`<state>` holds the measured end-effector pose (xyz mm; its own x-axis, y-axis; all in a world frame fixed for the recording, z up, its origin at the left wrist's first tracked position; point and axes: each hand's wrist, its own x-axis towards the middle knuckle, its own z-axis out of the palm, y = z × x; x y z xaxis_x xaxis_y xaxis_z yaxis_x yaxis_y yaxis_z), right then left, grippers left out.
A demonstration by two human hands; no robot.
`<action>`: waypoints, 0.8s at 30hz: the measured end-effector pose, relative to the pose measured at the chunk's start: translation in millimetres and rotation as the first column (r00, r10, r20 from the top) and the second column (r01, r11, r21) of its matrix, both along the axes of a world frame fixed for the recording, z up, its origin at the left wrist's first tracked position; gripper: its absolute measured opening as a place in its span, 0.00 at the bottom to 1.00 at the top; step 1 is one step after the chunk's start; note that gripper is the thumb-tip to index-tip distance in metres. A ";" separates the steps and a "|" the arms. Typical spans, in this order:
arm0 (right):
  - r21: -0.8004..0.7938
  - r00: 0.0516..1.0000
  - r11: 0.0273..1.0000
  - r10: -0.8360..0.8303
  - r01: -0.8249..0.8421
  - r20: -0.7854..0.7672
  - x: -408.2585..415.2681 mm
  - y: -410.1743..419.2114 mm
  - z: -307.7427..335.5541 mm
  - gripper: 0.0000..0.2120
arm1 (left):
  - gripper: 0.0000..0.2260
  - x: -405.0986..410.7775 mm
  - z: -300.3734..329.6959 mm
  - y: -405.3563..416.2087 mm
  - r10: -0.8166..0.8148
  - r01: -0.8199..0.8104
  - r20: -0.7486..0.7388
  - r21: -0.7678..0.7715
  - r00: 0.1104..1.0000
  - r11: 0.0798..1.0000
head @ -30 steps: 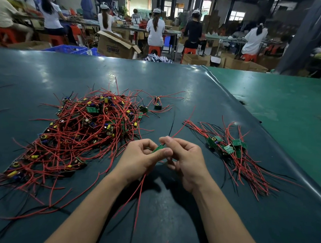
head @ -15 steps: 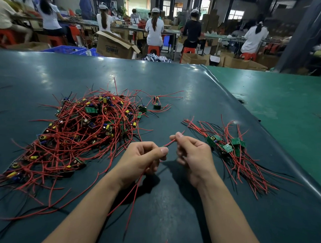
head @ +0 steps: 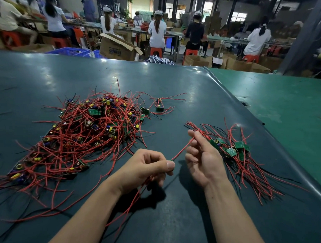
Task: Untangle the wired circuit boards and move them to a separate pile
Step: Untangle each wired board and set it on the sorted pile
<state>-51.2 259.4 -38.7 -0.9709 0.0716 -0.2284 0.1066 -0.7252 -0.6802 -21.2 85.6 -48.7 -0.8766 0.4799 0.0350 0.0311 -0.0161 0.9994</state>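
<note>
Between two hands (head: 174, 163), one taut red wire (head: 183, 149).

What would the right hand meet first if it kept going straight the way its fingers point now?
Likely the far red wire ends of the sorted pile. The right hand, pinching a red wire, points up and away; beyond those ends only bare table mat shows. Depth is uncertain.
</note>
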 end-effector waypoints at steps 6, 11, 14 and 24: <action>0.337 0.970 0.915 -0.170 0.220 -0.172 -3.9 -4.3 -3.9 0.08 | 0.12 -0.7 1.0 -2.1 -0.050 0.050 0.010 -0.005 0.999 0.999; 0.484 0.932 0.801 -0.256 0.353 -0.256 -5.4 -5.6 -10.2 0.11 | 0.12 -0.8 0.8 -1.6 -0.015 0.015 -0.003 0.012 1.000 1.000; 0.425 0.983 0.887 -0.143 0.180 -0.118 -5.7 -6.0 -7.0 0.03 | 0.13 -3.1 0.2 2.4 0.104 -0.108 0.044 0.117 0.994 0.987; 0.661 0.802 0.555 0.586 -0.504 0.119 12.8 -1.0 3.2 0.19 | 0.16 -5.7 -1.2 -0.4 0.125 -0.126 0.026 0.040 0.992 0.991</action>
<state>-38.4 258.4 -35.4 -0.8879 -0.3944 -0.2369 0.2320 0.0609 -0.9708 -26.9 85.2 -49.9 -0.9306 0.3646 0.0314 0.0123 -0.0547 0.9984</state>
